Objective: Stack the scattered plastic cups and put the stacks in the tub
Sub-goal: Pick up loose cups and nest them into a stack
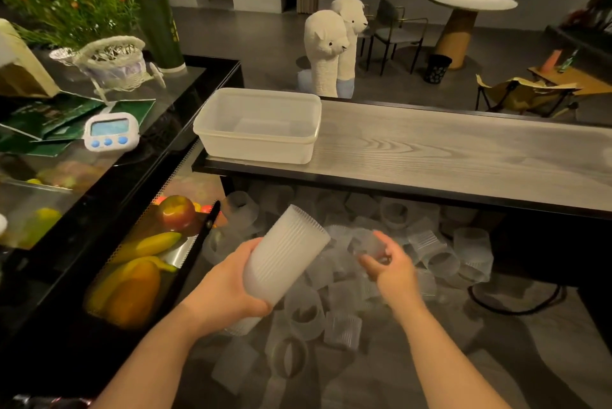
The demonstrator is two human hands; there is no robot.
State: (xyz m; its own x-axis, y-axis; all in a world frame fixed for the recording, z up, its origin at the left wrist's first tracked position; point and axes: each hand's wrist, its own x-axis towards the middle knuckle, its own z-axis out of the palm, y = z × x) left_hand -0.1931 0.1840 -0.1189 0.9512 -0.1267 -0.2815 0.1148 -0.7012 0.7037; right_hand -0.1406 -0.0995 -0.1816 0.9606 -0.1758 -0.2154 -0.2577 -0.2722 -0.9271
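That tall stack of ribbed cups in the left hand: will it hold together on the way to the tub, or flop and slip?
The stack looks tightly nested, so probably stiff. The left hand grips only its lower part, so it seems light. Its ribbed walls should resist slipping, though tilted it may shed its top cups.

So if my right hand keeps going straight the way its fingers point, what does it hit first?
Most likely the open mouth of the cup stack in the left hand. The right hand, pinching a single cup, points up-left toward it, though depth is unclear.

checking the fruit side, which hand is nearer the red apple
Left. The left hand, gripping the cup stack, sits just right of and below the apple; the right hand, holding a single cup, is farther right.
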